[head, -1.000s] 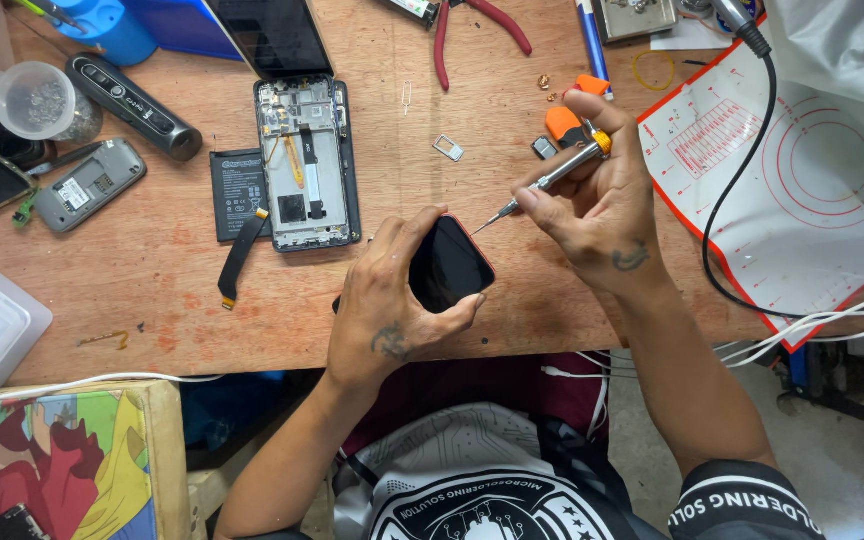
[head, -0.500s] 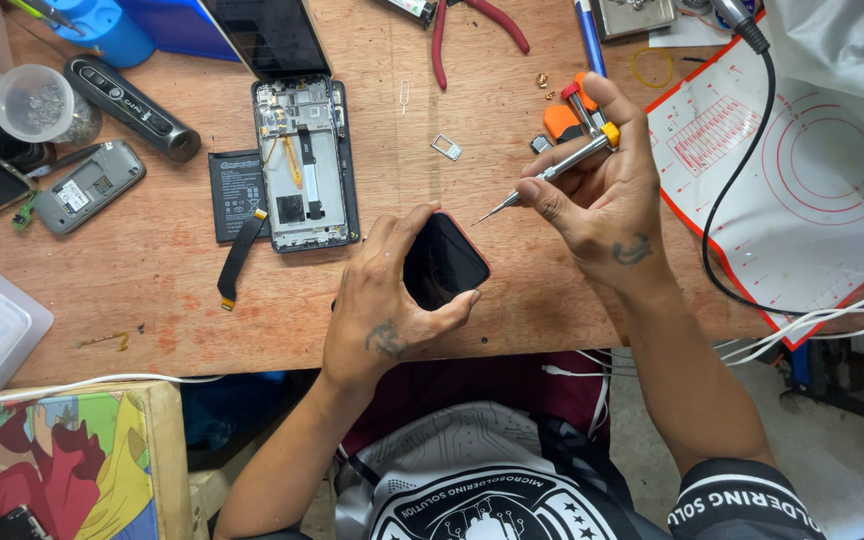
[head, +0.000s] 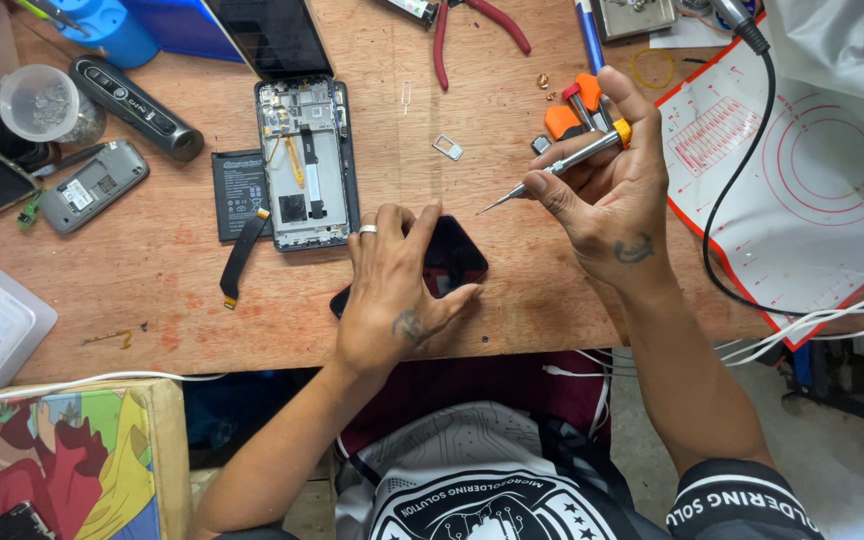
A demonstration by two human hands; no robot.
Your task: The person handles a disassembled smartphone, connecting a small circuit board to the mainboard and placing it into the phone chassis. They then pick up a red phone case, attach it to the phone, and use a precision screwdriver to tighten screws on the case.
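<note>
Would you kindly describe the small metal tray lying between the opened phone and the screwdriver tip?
On the wooden bench, look right of the opened phone, toward the screwdriver in the right hand. The SIM tray lies there alone: a tiny silver rectangular frame, unlike the orange-handled tools nearby.

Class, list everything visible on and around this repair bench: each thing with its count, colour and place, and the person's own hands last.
black phone: 1, under the left hand, at the bench's near edge
precision screwdriver: 1, silver with yellow collar, in the right hand
opened phone: 1, insides showing, bench centre
battery: 1, black, left of the opened phone
flex strip: 1, black, below the battery
pliers: 1, red handles, top centre
SIM tray: 1, silver, mid-bench
work mat: 1, white with red lines, right
cable: 1, black, across the mat
small handset: 1, grey, left
plastic cup: 1, clear, top left
wooden bench: 1, brown
left hand: 1, ringed, pressing the black phone
right hand: 1, gripping the screwdriver
</note>
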